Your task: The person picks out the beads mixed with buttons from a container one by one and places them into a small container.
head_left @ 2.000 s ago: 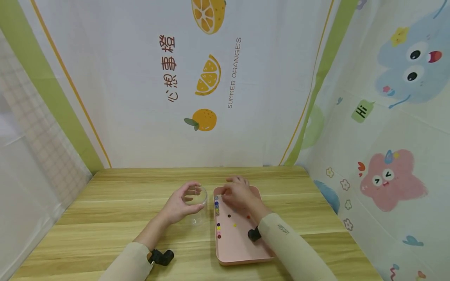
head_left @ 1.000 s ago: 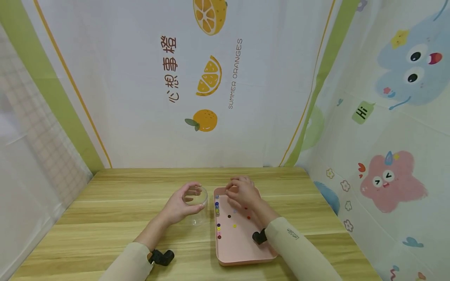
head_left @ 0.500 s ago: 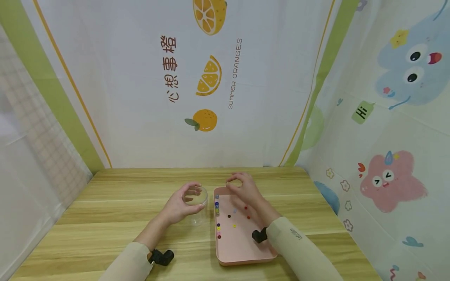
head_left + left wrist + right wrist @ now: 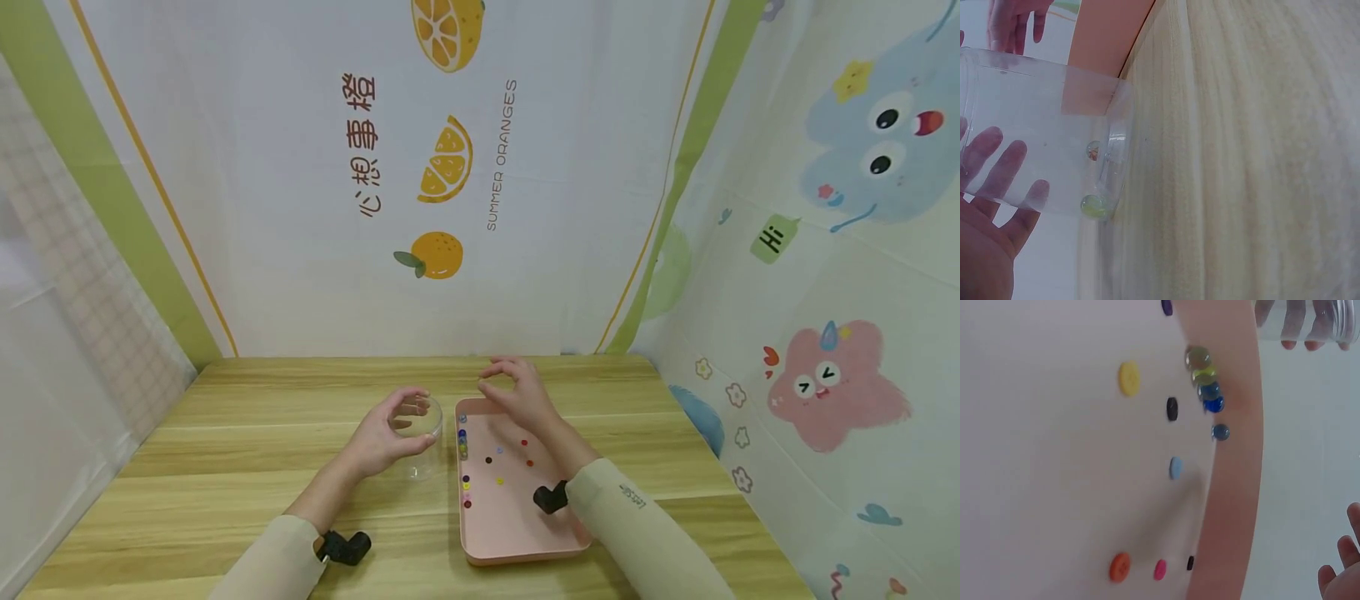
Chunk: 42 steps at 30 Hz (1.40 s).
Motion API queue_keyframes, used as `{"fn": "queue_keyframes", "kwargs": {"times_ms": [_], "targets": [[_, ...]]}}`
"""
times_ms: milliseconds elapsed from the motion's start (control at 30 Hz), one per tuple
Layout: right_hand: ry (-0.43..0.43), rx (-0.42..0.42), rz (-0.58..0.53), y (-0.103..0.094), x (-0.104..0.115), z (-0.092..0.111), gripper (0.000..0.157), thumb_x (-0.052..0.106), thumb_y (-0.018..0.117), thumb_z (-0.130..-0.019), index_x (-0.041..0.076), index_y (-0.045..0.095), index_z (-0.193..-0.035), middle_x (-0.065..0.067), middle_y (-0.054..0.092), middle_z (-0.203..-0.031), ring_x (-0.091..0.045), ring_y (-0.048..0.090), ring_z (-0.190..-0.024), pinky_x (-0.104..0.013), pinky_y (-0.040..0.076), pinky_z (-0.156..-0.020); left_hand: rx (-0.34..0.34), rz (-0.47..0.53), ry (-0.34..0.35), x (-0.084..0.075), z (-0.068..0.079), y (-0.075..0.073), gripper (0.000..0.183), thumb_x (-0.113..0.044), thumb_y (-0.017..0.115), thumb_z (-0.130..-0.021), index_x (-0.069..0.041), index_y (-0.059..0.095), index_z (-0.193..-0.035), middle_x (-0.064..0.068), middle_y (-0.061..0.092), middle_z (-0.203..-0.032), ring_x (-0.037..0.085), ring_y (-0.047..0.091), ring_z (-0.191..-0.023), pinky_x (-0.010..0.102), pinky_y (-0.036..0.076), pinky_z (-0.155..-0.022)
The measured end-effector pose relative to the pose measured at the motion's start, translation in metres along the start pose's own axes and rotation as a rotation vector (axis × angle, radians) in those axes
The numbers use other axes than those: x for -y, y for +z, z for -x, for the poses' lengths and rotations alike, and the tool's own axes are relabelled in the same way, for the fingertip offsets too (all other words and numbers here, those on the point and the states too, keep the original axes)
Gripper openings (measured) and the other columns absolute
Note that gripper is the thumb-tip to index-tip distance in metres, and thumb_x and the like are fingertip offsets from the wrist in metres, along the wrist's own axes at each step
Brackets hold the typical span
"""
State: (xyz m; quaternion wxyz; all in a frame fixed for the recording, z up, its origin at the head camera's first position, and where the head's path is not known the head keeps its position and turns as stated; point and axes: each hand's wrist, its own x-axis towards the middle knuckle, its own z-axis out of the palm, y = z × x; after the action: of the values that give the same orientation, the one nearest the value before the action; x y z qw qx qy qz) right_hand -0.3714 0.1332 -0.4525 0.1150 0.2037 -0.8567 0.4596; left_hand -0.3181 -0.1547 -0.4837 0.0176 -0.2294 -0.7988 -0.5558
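Gripping a clear jar (image 4: 418, 463) round its upper part with the left hand (image 4: 378, 437), thumb to one side and fingers to the other, opened about as wide as the jar itself. Standing upright, long axis vertical and mouth up, on the wooden table (image 4: 187, 500) just beside the left wall of the pink tray (image 4: 517, 529), with two marbles (image 4: 1094, 208) visible inside near the base. Lying to the left of the right hand (image 4: 525, 398) and a little nearer the body; judged to hinge on that sideways gap to the mouth. Hovering over the tray's far end on the right, thumb and forefinger curved with tips close together; cannot tell whether pinching something small. Below, in the tray, a row of marbles (image 4: 1210, 391) along the left wall and scattered buttons (image 4: 1129, 379).
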Motion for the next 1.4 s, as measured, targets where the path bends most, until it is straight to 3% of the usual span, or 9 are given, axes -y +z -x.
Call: {"fn": "queue_keyframes", "kwargs": {"times_ms": [267, 733, 933, 1100, 1400], "targets": [[-0.043, 0.001, -0.004, 0.006, 0.016, 0.0, 0.018, 0.024, 0.08, -0.102, 0.013, 0.081, -0.116, -0.013, 0.062, -0.155, -0.041, 0.046, -0.151, -0.071, 0.04, -0.121, 0.003, 0.0, -0.007, -0.002, 0.0, 0.0, 0.072, -0.021, 0.089, -0.092, -0.009, 0.053, -0.153, 0.024, 0.066, -0.144, 0.045, 0.063, -0.134, 0.066, 0.052, -0.114], [-0.1, 0.079, -0.06, 0.018, 0.056, 0.003, 0.019, 0.025, 0.078, -0.102, 0.012, 0.08, -0.116, -0.012, 0.06, -0.157, -0.037, 0.046, -0.149, -0.067, 0.044, -0.117, 0.005, 0.002, -0.015, -0.002, 0.001, -0.001, 0.069, -0.021, 0.088, -0.093, -0.009, 0.053, -0.152, 0.021, 0.066, -0.143, 0.043, 0.062, -0.136, 0.068, 0.05, -0.115], [-0.151, 0.11, -0.063, 0.025, 0.062, 0.003, 0.017, 0.022, 0.078, -0.102, 0.011, 0.08, -0.115, -0.018, 0.059, -0.157, -0.038, 0.045, -0.149, -0.068, 0.044, -0.115, 0.013, -0.002, 0.009, -0.001, 0.002, -0.002, 0.067, -0.021, 0.086, -0.094, -0.009, 0.053, -0.152, 0.028, 0.064, -0.145, 0.044, 0.063, -0.136, 0.07, 0.049, -0.115], [-0.181, 0.12, -0.029, 0.032, 0.064, 0.004, 0.015, 0.021, 0.079, -0.102, 0.012, 0.081, -0.114, -0.014, 0.061, -0.156, -0.037, 0.045, -0.148, -0.064, 0.045, -0.114, 0.015, -0.002, 0.017, 0.0, 0.002, -0.002, 0.066, -0.019, 0.086, -0.095, -0.01, 0.053, -0.151, 0.031, 0.063, -0.146, 0.045, 0.062, -0.137, 0.07, 0.049, -0.115], [-0.169, 0.159, -0.024, 0.045, 0.068, 0.008, 0.016, 0.025, 0.08, -0.101, 0.015, 0.083, -0.114, -0.014, 0.06, -0.156, -0.036, 0.044, -0.15, -0.068, 0.044, -0.117, 0.012, -0.011, -0.013, -0.002, 0.002, -0.003, 0.073, -0.022, 0.087, -0.094, -0.009, 0.051, -0.155, 0.018, 0.065, -0.147, 0.04, 0.062, -0.139, 0.066, 0.05, -0.117]]}}
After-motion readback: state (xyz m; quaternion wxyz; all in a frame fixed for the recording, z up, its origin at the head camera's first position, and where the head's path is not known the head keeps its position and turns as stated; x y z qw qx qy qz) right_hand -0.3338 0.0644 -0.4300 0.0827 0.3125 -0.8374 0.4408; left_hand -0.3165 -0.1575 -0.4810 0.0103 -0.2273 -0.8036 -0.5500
